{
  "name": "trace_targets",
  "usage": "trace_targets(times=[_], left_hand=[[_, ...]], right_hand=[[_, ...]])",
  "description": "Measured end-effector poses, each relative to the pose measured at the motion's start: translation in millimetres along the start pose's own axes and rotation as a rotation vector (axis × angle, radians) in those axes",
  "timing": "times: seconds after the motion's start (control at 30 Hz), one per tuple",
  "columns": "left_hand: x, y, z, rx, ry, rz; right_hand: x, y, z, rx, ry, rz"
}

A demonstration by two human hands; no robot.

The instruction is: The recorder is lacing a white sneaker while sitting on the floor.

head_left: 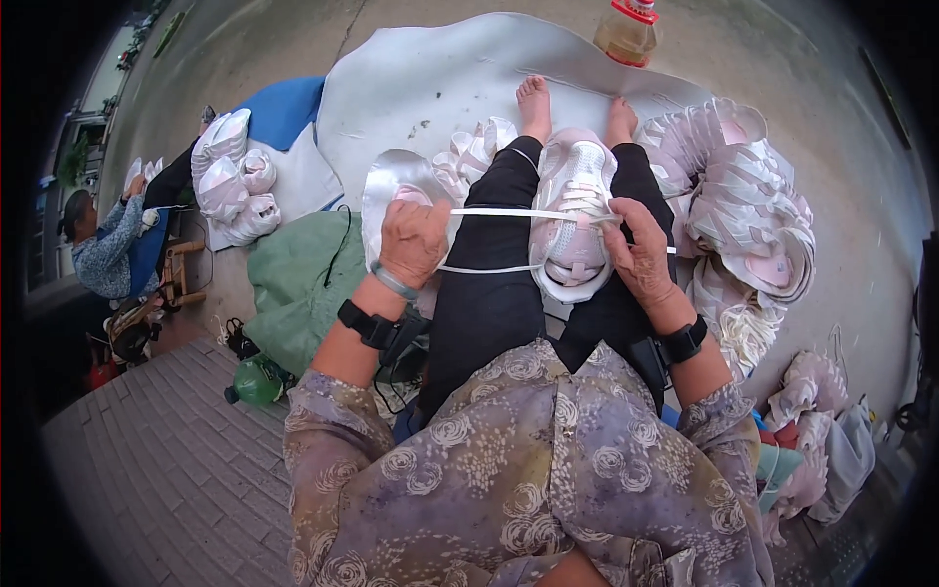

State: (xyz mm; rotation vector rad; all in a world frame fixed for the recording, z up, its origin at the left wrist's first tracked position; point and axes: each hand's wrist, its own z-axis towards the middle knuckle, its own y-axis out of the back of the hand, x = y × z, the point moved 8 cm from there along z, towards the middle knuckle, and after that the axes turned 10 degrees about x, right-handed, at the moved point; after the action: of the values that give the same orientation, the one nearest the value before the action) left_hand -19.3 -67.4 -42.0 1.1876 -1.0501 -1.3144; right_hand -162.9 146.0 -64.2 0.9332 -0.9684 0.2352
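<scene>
A pale pink and white sneaker (569,235) rests between my thighs, its toe toward me. My left hand (413,240) is closed on a flat white shoelace (489,211), which runs taut across from the shoe's front. A second stretch of lace hangs lower, between that hand and the shoe. At the shoe's right edge, my right hand (641,249) pinches the lace close to the eyelets; a short white end shows beyond its fingers. What lies inside my left fist is hidden.
Bundled shoe uppers (748,215) are heaped to my right, above a bunch of white laces (751,333). A pale sheet (430,73) lies under my feet, with a liquid-filled bottle (626,37) beyond. Left are a green sack (293,264), a green bottle (256,383) and a seated person (110,245).
</scene>
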Motion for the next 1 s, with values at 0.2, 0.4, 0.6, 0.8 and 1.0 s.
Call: trace_targets(times=[0.2,0.4,0.6,0.8,1.0], left_hand=[[76.5,17.6,-76.6,0.105,0.198,0.211],[61.7,9.6,-77.4,0.143,0.155,0.082],[78.3,5.9,-93.5,0.141,0.214,0.063],[88.4,4.5,-107.9,0.153,0.289,0.003],[107.4,-5.0,-140.8,0.135,0.477,-0.131]], right_hand=[[15.2,0.9,-7.3,0.062,-0.037,-0.148],[3.6,3.6,-21.9,0.19,0.016,-0.363],[-8.7,41.0,-27.4,0.195,-0.007,-0.436],[-10.3,43.5,-27.0,0.177,-0.002,-0.38],[-19.0,49.5,-29.7,0.238,-0.053,-0.25]])
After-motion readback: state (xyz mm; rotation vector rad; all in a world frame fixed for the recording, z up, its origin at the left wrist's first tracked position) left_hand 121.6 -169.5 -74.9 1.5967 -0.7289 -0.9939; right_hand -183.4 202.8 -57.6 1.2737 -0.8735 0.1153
